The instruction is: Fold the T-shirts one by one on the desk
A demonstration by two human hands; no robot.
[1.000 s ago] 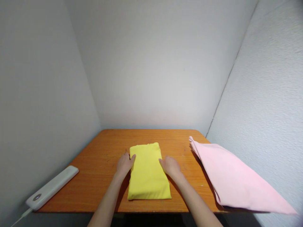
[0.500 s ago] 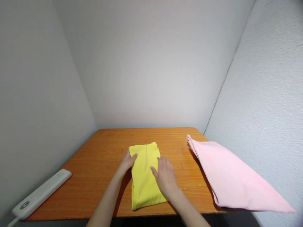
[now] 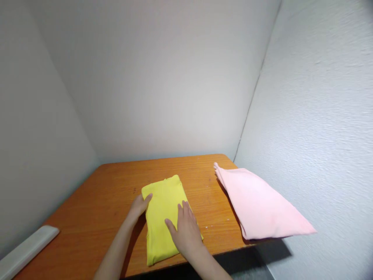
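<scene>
A yellow folded garment lies as a neat rectangle near the table's front edge, tilted slightly. At its upper left edge my left hand pinches the fabric, thumb on top and the other fingers hidden beneath or behind it. My right hand rests flat on the right half of the garment, fingers stretched and thumb apart. It covers part of the lower right side.
A folded pink cloth lies at the table's right, with a corner hanging past the edge. On the left is a long white device, cut off by the frame. Walls enclose the wooden table behind and at both sides.
The view has turned to the right, so everything sits further left. My right hand has shifted from the garment's right edge inward onto its top. My left hand keeps its hold.
</scene>
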